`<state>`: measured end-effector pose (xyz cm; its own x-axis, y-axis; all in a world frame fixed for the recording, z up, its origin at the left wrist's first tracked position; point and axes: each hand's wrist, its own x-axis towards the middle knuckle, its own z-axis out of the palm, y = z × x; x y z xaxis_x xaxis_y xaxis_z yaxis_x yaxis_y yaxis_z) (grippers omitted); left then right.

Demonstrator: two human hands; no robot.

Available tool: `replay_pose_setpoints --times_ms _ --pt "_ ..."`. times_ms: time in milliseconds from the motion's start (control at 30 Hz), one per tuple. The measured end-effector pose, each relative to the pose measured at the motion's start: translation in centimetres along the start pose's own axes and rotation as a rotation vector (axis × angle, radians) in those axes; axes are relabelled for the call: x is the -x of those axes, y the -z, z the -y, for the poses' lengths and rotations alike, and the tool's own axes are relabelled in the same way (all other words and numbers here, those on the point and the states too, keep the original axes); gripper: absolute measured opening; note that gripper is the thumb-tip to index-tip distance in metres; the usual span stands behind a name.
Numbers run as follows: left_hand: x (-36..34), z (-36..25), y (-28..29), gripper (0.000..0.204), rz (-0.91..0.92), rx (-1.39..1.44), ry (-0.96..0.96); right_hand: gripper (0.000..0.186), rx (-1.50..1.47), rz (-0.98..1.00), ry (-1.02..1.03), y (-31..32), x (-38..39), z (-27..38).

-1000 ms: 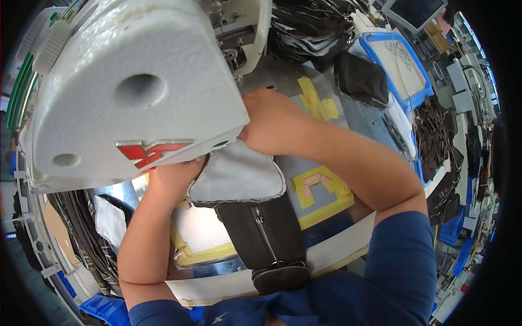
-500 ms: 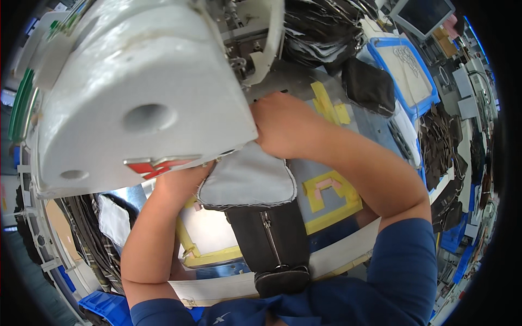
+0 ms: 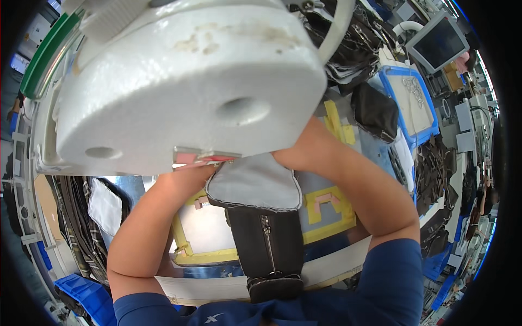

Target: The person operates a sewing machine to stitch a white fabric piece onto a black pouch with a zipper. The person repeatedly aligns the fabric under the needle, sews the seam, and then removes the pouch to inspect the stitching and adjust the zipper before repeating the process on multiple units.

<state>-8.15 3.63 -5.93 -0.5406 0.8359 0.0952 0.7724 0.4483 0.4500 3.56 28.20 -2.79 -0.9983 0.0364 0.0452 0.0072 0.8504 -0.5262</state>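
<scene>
White machine head (image 3: pixel 185 108) is being seen across upper L & centre, w/ a red emblem (image 3: pixel 209 157) being carried on its lower edge; most of both hands is being hidden by it. L hand (image 3: pixel 193 176) is being shown only at wrist & back, just beside upper L edge of the zipped pc (image 3: pixel 253 223); fingers are being covered, so whether its grip is released or clenched can't be told. R hand (image 3: pixel 299 153) is being cut off by the head's lower R side & is overlapping the pc's upper R edge in view; its grip can't be told either.

Zipped pc is being supported mid-bench (image 3: pixel 380 160), over yellow tape (image 3: pixel 215 256): grey lining (image 3: pixel 253 190) w/ frayed rim is being exposed up top, then dark panel (image 3: pixel 247 239) w/ metal zip (image 3: pixel 268 244), then small pouch (image 3: pixel 276 289) right by the navy shirt (image 3: pixel 391 277).

To the R, a dark pouch (image 3: pixel 374 113) is being kept near a blue-rimmed tray (image 3: pixel 389 87), w/ dark stack (image 3: pixel 348 46) & monitor (image 3: pixel 439 41) being seen farther up. To the L, dark folded cloth (image 3: pixel 76 223), white pad (image 3: pixel 104 207) & blue bin (image 3: pixel 95 298) are being shown.
</scene>
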Motion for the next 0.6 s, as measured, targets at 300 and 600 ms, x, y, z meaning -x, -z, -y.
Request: replay_pose_setpoints --times_ms 300,600 --pt "0.1 -0.1 0.2 0.029 0.105 0.178 0.188 0.029 0.024 -0.07 0.018 -0.1 0.5 -0.6" --pt "-0.1 1.5 -0.7 0.03 -0.047 0.019 0.032 0.03 0.047 -0.058 0.049 -0.3 0.3 0.2"
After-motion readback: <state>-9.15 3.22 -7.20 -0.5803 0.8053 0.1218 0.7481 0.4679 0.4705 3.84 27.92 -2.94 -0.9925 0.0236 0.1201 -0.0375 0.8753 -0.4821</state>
